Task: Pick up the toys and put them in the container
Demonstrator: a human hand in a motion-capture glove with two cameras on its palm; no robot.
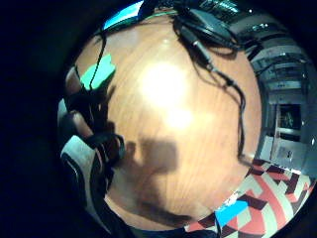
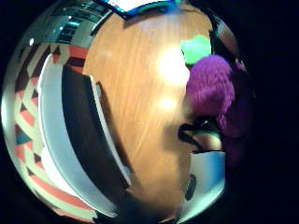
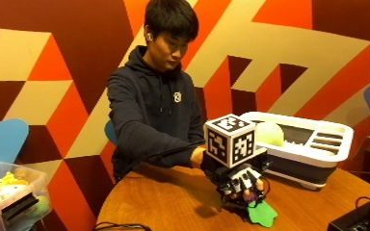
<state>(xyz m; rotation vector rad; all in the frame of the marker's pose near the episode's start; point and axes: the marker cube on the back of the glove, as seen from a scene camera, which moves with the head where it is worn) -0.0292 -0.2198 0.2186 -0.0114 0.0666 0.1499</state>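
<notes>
Purple knitted toy [image 2: 212, 88], judged soft and light, is clasped by the curled grip [image 3: 239, 180]; container [image 3: 313, 144] waits at two o'clock.

Purple toy [image 2: 212, 86] mostly hidden in gloved hand [image 3: 239, 180].
</notes>
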